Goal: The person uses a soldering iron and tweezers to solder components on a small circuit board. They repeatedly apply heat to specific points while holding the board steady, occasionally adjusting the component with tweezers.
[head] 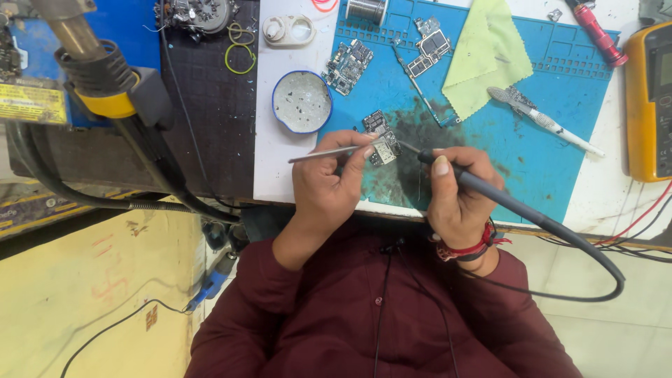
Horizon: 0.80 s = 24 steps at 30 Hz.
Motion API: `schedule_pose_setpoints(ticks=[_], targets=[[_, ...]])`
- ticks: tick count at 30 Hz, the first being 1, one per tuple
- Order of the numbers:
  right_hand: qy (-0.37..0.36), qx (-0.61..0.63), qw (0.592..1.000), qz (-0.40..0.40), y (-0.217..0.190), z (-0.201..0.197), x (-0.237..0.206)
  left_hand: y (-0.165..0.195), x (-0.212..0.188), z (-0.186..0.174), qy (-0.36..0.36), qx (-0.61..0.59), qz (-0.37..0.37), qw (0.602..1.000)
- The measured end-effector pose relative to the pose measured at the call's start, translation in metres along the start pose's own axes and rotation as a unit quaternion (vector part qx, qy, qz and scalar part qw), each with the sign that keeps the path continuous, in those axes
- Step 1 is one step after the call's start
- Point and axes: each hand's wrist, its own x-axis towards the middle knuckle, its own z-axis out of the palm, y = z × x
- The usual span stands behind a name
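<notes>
Your hands meet over the middle of the blue work mat [532,161], which covers much of the white counter [276,168]. Around them, from big to small: the hot-air nozzle with its yellow collar [105,77] hangs at the far left over a dark mat [210,119]; a yellow meter [651,98] sits at the right edge; a pale green cloth [486,52] lies on the blue mat beyond your right hand; a round blue-rimmed dish [301,101] stands just left of the mat; two larger circuit boards [348,65] [430,45] rest at the top of the mat; a grey-handled brush [542,119] lies to the right, well apart. Nothing lies between your hands and the work.

Your left hand [329,182] is closed on metal tweezers [329,152], whose tips reach the small circuit board [381,143] lying on a dark stain in the mat. Your right hand [458,196] is wrapped around the black soldering iron [483,189], thumb on top, its tip touching or just beside that small board; its cable [595,245] loops off to the right.
</notes>
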Motion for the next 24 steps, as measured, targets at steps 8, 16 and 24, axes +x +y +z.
schedule_pose_setpoints(ticks=[8,16,24], targets=[[-0.001,-0.056,0.998,-0.032,-0.0035,-0.0003,0.0035,0.0039,-0.0011,-0.0029,0.003,0.066,0.153,0.986],[-0.011,-0.061,0.997,-0.036,-0.0049,0.0,0.0044,0.0042,-0.0007,-0.0027,0.002,0.105,0.146,0.984],[-0.012,-0.085,0.995,-0.042,-0.006,0.0008,0.0053,0.0045,-0.0001,-0.0026,0.002,0.098,0.146,0.984]])
